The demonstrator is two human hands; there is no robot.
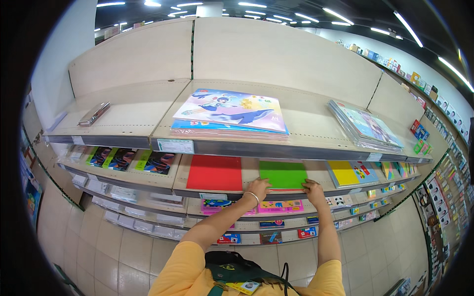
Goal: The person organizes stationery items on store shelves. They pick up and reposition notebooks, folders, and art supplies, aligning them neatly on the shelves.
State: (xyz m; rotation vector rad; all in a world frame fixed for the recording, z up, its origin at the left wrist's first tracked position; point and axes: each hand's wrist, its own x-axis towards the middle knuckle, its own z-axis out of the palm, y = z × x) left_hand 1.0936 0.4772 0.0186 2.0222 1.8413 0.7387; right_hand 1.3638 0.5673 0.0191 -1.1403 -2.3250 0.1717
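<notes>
A stack of green paper (283, 174) lies on the second shelf, with a thin red edge showing beneath its front. My left hand (258, 188), a bangle at its wrist, grips the front left corner of this stack. At the front right corner the fingers of my right hand (314, 190) pinch the edge. Part of each hand's grip is hidden under the paper. To the left, apart from my hand, a stack of red paper (214, 172) lies flat on the same shelf.
Above, the top shelf's front edge (259, 148) overhangs the papers. It bears illustrated paper packs (229, 108), wrapped packs (366, 124) at right and a small wrapped packet (94, 114) at left. A yellow pack (344, 173) lies right of my hands. Boxed goods (280, 206) fill lower shelves.
</notes>
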